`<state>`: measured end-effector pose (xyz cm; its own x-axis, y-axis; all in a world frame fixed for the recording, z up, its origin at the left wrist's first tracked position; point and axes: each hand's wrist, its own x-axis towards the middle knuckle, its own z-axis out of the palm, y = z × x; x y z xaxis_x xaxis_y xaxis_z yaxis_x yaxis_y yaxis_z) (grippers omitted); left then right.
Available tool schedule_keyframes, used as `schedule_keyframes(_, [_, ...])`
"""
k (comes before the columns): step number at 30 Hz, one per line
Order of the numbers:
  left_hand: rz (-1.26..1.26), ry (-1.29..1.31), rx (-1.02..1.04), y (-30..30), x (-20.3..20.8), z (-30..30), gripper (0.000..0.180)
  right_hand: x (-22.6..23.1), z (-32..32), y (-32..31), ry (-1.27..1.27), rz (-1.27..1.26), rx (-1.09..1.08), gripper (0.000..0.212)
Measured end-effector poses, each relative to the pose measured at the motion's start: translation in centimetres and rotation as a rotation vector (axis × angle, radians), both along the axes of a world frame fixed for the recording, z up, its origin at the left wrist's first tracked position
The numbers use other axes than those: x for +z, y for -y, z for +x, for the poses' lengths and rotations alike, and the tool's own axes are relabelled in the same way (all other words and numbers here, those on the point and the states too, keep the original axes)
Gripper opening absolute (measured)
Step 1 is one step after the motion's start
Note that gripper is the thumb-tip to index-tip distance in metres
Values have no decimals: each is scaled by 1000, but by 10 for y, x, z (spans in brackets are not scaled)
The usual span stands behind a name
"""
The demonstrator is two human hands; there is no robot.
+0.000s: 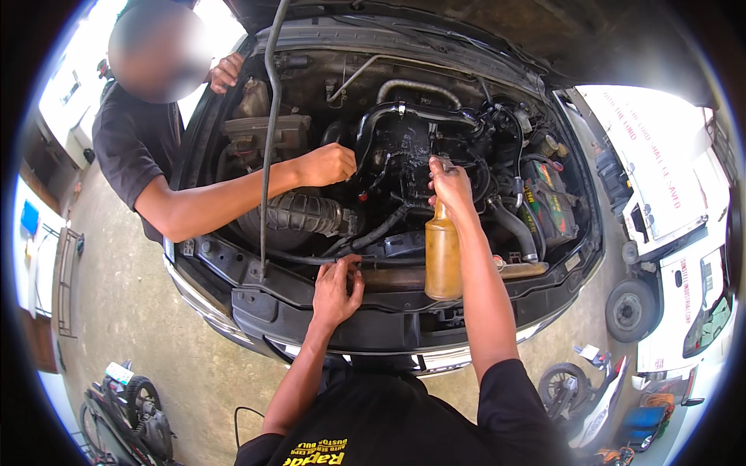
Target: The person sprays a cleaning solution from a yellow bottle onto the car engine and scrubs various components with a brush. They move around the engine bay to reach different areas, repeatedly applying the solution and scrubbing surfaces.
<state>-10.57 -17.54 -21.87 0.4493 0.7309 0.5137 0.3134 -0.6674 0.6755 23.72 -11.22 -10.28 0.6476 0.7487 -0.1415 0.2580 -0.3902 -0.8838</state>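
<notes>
My right hand is closed around the neck of a spray bottle with yellowish-brown liquid in it. The bottle hangs upright over the front of the engine bay, its head pointing toward the engine. Wet, shiny patches show on the dark engine top. At the front edge of the bay, my left hand leans on the black trim by the radiator, thumb apart from the fingers and nothing seen in it. A co-worker's closed hand hovers over the engine's left side; whether it holds anything is hidden.
A prop rod stands across the bay's left side, under the raised hood. The co-worker leans in from the left, other hand on the fender edge. A battery sits at right. Motorcycles and a white truck stand around.
</notes>
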Motion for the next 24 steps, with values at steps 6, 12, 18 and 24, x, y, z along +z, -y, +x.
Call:
schedule_keyframes(6, [-2,4,19,0,1,1,38,11,8,20,-80,91,-67,45])
schedule_keyframes(12, [12,1,31,1,5,1,36,38,26,67,-144,225,-156,46])
schedule_keyframes(18, [12,3,33,2,2,6,35,58,71,133,-241,236,-268,48])
schedule_keyframes(24, [-16,-48,115,8,-4,11,35,54,135,173,-221,115,-201,50])
